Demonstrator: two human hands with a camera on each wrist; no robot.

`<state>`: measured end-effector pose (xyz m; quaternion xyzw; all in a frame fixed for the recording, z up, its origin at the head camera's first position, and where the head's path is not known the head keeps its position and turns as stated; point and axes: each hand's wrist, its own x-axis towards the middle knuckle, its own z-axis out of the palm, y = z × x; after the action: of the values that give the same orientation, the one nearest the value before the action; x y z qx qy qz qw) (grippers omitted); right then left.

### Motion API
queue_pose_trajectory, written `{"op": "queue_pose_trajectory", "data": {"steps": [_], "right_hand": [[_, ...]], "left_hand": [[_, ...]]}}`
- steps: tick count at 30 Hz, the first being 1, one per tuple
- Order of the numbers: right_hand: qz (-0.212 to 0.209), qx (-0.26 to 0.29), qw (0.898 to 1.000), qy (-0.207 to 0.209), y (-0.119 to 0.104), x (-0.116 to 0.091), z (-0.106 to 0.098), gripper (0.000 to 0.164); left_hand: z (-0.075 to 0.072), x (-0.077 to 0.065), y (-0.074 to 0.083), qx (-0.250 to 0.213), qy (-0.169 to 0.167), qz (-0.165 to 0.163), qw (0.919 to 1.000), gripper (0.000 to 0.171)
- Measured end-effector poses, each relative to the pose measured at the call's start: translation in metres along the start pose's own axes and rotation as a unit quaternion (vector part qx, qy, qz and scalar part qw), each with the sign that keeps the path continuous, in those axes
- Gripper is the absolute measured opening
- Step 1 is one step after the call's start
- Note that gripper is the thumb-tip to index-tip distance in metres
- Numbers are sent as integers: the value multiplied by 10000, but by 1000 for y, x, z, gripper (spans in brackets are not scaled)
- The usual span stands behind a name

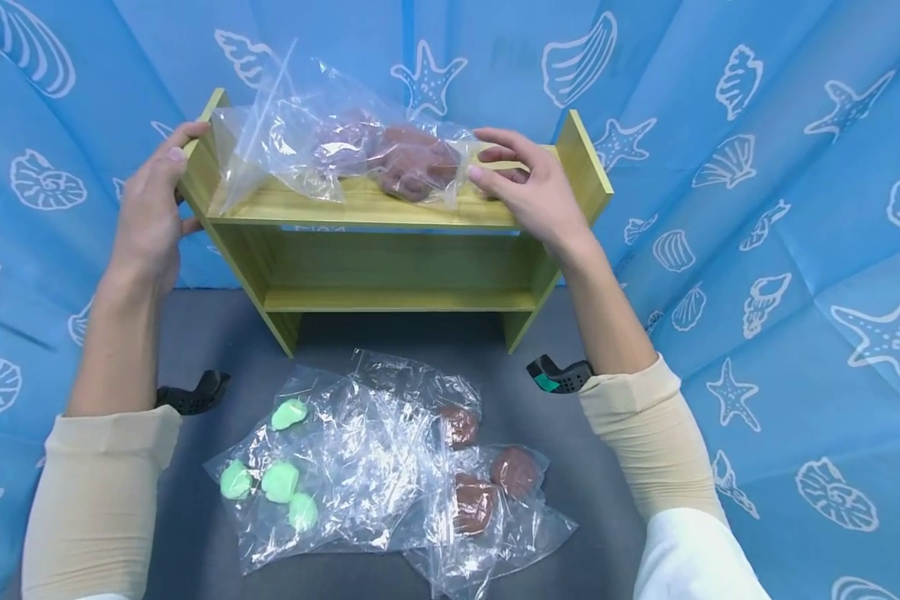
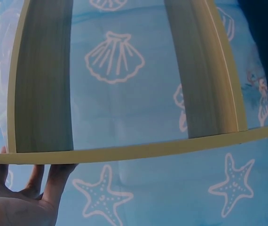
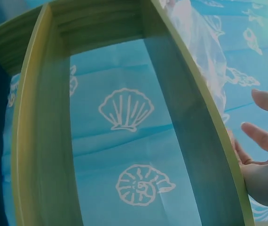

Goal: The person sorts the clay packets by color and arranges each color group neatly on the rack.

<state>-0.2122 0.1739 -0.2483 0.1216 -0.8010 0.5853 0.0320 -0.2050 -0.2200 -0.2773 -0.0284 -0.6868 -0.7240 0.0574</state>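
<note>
A small light-wood shelf rack (image 1: 382, 300) stands at the back of the table. On its top board lies a clear zip bag (image 1: 285, 137) with reddish-brown lumps (image 1: 416, 162) inside. My left hand (image 1: 150, 196) holds the rack's left side panel; in the left wrist view its fingers (image 2: 56, 181) are against the panel's outer face, one fingertip past the edge. My right hand (image 1: 532, 187) is at the bag's right end, over the top board, with thumb and fingers (image 3: 261, 136) spread apart. Another brown lump shows partly behind that hand.
In front of the rack, overlapping clear bags (image 1: 375, 467) lie on the dark table (image 1: 570, 517). Several pale green lumps (image 1: 280, 482) are in the left ones, brown lumps (image 1: 472, 504) in the right ones. A blue seashell-print curtain (image 1: 765, 250) hangs behind and at both sides.
</note>
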Motion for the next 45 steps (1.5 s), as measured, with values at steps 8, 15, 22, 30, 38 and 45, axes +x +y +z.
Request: {"op": "queue_pose_trajectory", "data": {"steps": [8, 15, 22, 30, 38, 45], "right_hand": [[-559, 1097, 9923, 152, 7, -24, -3, 45], [-825, 1276, 9882, 190, 18, -47, -5, 43], [-968, 1448, 9847, 49, 33, -72, -9, 44], [-1036, 1771, 9758, -760, 65, -96, -18, 48], [-956, 1635, 9744, -1214, 94, -120, -13, 53], [-416, 1604, 9765, -1378, 123, -145, -8, 57]], "left_hand": [[0, 0, 0, 15, 16, -62, 10000, 38], [0, 1, 1, -4, 75, -64, 10000, 38], [1, 1, 1, 23, 52, -6, 10000, 38], [1, 1, 2, 78, 78, -86, 9999, 38], [-1, 0, 3, -87, 86, -141, 9998, 37], [-1, 0, 1, -104, -13, -106, 9999, 38]]}}
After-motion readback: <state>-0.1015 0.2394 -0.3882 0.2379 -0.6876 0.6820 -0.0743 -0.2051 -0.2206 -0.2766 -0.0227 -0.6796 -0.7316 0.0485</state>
